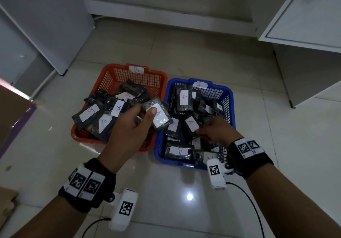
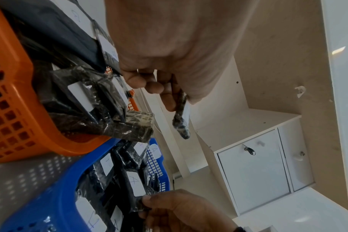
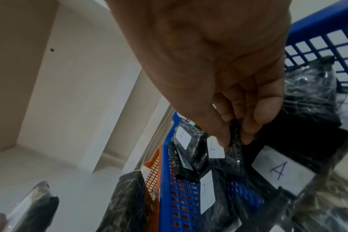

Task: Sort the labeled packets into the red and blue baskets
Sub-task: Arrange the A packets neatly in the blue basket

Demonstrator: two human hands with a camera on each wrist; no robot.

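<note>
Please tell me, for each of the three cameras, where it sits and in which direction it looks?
Head: on the head, looking down at the red basket, blue basket, both forearms.
Left wrist: under the left hand, which pinches a packet.
Right wrist: under the right hand, whose fingers pinch a packet's wrap inside the blue basket.
All three share both baskets.

A plain indoor room, likely an office or storeroom: glossy pale floor tiles (image 1: pixel 184 53), white laminate cabinets (image 1: pixel 304 16) with a keyed lock (image 2: pixel 249 151), a cardboard box (image 1: pixel 13 112).
</note>
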